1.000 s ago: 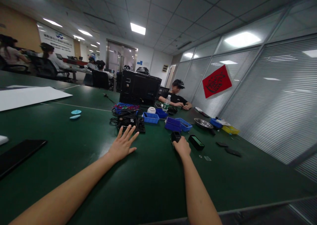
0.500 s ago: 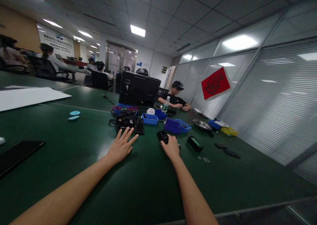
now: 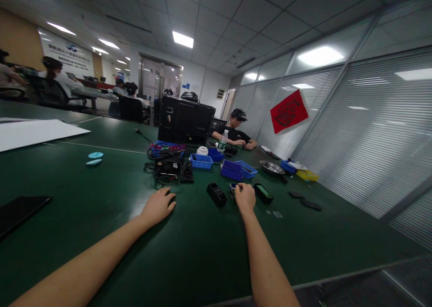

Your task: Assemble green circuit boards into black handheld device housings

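Head view. The black housing (image 3: 216,194), taken here as the landmark, lies on the green worktop (image 3: 209,248) between the person's two forearms, a little beyond the line of the wrists. Left of the housing and well apart from it, the left hand (image 3: 158,206) is palm down, its fingers slightly bent and loosely spaced, the thumb set off from them; it holds nothing visible. The left forearm runs obliquely from the lower left corner towards this hand. Right of the housing, and near it, the right hand (image 3: 245,198) is back upward, with fingers curled and fingertips at a small circuit board (image 3: 231,190). The board lies just beside the housing, on its right, partly covered by the hand; whether the fingers are clamped on it or merely touch it cannot be told. The right forearm rises steeply from the lower edge, to the right of the housing. Farther right of the housing, just past the right hand, lies a green-faced black case (image 3: 263,193). Beyond the housing and slightly rightward stands a dark blue bin (image 3: 231,170).
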Motion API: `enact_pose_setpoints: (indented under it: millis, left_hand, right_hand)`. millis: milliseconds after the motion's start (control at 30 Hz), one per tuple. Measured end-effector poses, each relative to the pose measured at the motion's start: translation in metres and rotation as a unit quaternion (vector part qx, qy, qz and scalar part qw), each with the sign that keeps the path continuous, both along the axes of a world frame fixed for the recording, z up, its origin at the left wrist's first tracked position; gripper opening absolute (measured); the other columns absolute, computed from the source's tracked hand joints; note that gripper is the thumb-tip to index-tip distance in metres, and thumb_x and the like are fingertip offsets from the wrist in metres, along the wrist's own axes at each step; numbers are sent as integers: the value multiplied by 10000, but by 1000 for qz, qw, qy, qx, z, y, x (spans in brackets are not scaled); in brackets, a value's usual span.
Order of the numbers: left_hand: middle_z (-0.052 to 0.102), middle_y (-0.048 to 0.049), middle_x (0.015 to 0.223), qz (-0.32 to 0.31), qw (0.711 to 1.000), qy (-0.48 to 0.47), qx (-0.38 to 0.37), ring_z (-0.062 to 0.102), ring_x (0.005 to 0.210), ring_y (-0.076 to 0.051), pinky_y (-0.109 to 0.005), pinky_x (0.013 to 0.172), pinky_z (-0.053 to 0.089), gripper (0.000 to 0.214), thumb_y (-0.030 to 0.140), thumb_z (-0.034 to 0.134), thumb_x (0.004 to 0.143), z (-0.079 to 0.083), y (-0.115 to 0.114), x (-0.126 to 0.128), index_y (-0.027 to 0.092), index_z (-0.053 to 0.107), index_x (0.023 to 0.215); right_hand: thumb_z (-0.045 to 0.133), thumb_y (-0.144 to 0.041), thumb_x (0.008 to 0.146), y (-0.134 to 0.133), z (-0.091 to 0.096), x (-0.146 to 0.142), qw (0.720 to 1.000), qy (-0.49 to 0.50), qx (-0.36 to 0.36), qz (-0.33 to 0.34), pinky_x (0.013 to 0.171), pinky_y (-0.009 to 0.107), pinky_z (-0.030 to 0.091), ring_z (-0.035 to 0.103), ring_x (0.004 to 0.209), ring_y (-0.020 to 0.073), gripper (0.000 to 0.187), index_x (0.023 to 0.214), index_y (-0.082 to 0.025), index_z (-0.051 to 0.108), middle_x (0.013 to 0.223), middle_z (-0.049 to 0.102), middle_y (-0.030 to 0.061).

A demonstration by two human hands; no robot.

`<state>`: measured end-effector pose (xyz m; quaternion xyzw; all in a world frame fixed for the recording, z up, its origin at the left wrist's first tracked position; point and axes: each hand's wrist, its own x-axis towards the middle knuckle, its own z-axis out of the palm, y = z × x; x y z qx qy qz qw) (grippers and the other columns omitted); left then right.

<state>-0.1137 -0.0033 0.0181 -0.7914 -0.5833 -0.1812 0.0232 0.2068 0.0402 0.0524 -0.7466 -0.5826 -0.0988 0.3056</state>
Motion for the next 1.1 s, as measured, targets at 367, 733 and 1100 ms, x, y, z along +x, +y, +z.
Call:
enact_pose_setpoints:
  millis: [367, 733, 1100]
  left_hand:
    - [548, -99, 1163, -15, 1000, 3, 9, 479, 1076, -242, -369, 926, 349, 362, 367, 412, 802, 1, 0, 0, 198, 593, 1066]
    - [551, -85, 1153, -20, 1000, 1, 4, 476, 1069, -227, -354, 923, 342, 349, 363, 414, 800, 1, 0, 0, 212, 592, 1059]
    - [551, -82, 1154, -18, 1000, 6, 7, 470, 1078, -231, -358, 920, 346, 358, 365, 403, 802, 1, -1, 0, 215, 576, 1076]
  right_hand:
    - [588, -425, 688, -10, -16, -51, 976, -39, -142, 162, 788, 323, 384, 483, 1002, 259, 581, 1207, -193, 465, 1091, 515, 119]
    - [314, -438, 853, -6, -4, -41, 978, 20, -178, 107, 772, 289, 383, 546, 943, 216, 428, 969, -164, 621, 1000, 612, 117]
    - [423, -350, 801, -10, -1, -44, 972, 33, -197, 121, 706, 259, 399, 578, 851, 189, 289, 912, -197, 641, 915, 645, 77]
